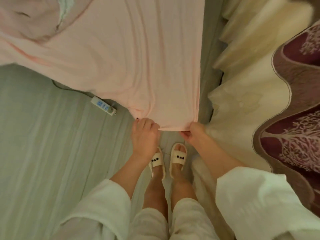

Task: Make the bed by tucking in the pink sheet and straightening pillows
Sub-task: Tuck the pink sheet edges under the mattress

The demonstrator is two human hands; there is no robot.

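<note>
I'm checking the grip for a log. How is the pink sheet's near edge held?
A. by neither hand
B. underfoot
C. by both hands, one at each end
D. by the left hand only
C: the left hand and right hand each pinch the pink sheet along its near edge.

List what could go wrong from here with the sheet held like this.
1. The white power strip and its dark cable lie on the floor at the edge of the pale pink sheet; the cloth may snag or drag them.
2. Left hand and right hand pinch only a short stretch of the hem, so the wrinkles could stay.
3. The sheet hangs just ahead of the cream slippers; stepping forward risks treading on it.
</note>
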